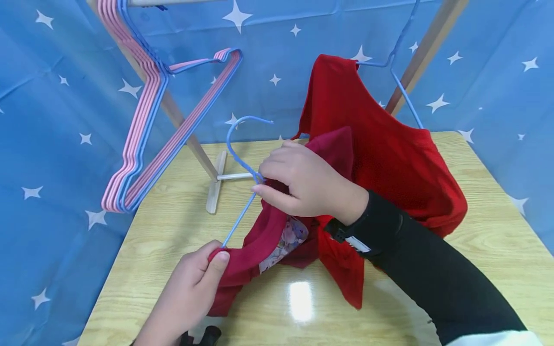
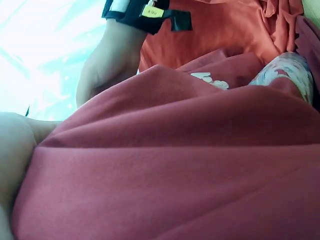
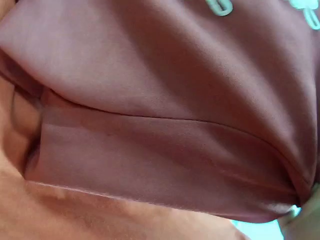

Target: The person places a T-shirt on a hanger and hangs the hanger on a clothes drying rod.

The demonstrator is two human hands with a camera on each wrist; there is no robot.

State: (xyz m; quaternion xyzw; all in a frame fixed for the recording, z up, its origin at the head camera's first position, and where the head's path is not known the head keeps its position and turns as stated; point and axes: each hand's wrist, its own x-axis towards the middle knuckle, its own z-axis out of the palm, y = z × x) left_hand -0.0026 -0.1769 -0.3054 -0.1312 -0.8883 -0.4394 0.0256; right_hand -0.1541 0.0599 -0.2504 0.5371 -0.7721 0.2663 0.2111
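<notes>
A blue clothes hanger [image 1: 237,222] is tilted over the table, its hook pointing up and away. My right hand [image 1: 303,180] grips it just below the hook, with maroon cloth bunched under the fingers. My left hand [image 1: 192,283] pinches the edge of a maroon garment [image 1: 242,262] where the hanger's lower left end goes into the cloth. A floral patch [image 1: 286,240] shows at the garment's opening. In the left wrist view maroon cloth [image 2: 175,175] covers most of the frame. The hanger's other end is hidden behind my right hand and the cloth.
A bright red garment [image 1: 389,149] hangs on another blue hanger [image 1: 404,91] at the right, close behind my right forearm. Several pink and blue hangers [image 1: 149,96] hang at the left. Wooden rack posts [image 1: 186,129] stand on the table [image 1: 151,278] before a starry blue curtain [image 1: 277,43].
</notes>
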